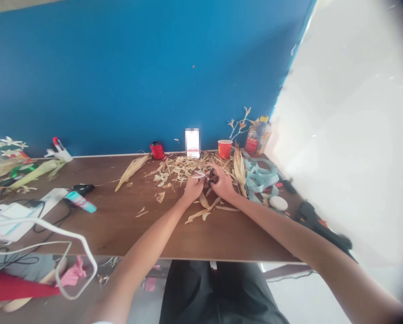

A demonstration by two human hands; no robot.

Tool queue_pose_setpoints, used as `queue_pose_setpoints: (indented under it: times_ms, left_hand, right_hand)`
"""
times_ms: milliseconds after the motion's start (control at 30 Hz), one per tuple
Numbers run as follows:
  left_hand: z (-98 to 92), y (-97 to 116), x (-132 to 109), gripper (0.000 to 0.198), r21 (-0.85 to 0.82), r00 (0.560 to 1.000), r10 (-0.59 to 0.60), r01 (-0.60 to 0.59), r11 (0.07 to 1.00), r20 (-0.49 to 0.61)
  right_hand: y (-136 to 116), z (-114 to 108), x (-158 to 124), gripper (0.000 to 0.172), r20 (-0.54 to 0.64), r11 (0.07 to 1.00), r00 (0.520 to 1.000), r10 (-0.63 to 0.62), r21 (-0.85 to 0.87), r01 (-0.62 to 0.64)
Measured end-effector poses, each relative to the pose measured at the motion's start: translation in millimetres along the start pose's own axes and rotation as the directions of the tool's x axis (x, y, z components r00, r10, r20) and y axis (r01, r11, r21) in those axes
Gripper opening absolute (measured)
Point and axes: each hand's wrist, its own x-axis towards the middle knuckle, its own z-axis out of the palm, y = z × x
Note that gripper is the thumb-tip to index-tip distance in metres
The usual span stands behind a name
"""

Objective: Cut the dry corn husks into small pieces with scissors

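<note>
My left hand (192, 188) is closed, pinching a small pale piece of corn husk (198, 174) at its fingertips. My right hand (223, 183) is wrapped round the black handles of a pair of scissors (214, 176), close beside the left fingertips. How far the blades are apart is too small to make out. Behind both hands lies a heap of dry husk scraps (181, 166), and longer husk strips (201, 213) lie beneath the wrists. A dried corn husk (239, 168) stands just right of my right hand.
Against the blue wall are a lit phone (192, 143), a red spool (157, 150), a red paper cup (224, 149) and a plastic bottle (258, 136). Light blue ribbon (260, 175) and a glue gun (323, 227) lie right. Cables and a power strip (49, 202) occupy the left.
</note>
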Motion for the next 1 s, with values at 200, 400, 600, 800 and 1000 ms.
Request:
queue_pose_setpoints:
  times_ms: [200,400,600,800,1000]
  left_hand:
    - [-2.1,0.2,-1.3,0.029,0.105,0.999,0.027,-0.025,0.994,-0.018]
    - [-1.4,-2.3,-2.2,0.026,0.166,0.996,0.015,-0.001,0.986,-0.083]
    - [-0.9,-3.1,-1.7,0.022,0.149,0.996,0.027,-0.014,0.989,-0.086]
    - [-3.1,-2.2,-1.0,0.022,0.117,0.997,0.047,-0.041,0.992,-0.053]
    - [-2.5,0.4,-3.3,0.025,0.047,0.998,-0.012,0.014,0.999,-0.062]
  right_hand:
    - [-2.9,-1.1,0.3,0.071,0.007,0.999,1.000,0.012,-0.041,-0.012]
    - [-3.3,-1.0,-0.2,0.070,0.024,0.999,0.999,0.026,-0.045,-0.025]
    - [0.2,1.8,-1.5,0.068,0.001,0.997,0.999,-0.047,-0.061,0.047]
    - [3.7,3.9,-1.3,0.071,-0.029,0.997,0.997,-0.074,-0.029,0.073]
    - [5.0,4.0,-1.7,0.072,-0.052,0.995,0.994,-0.100,-0.024,0.098]
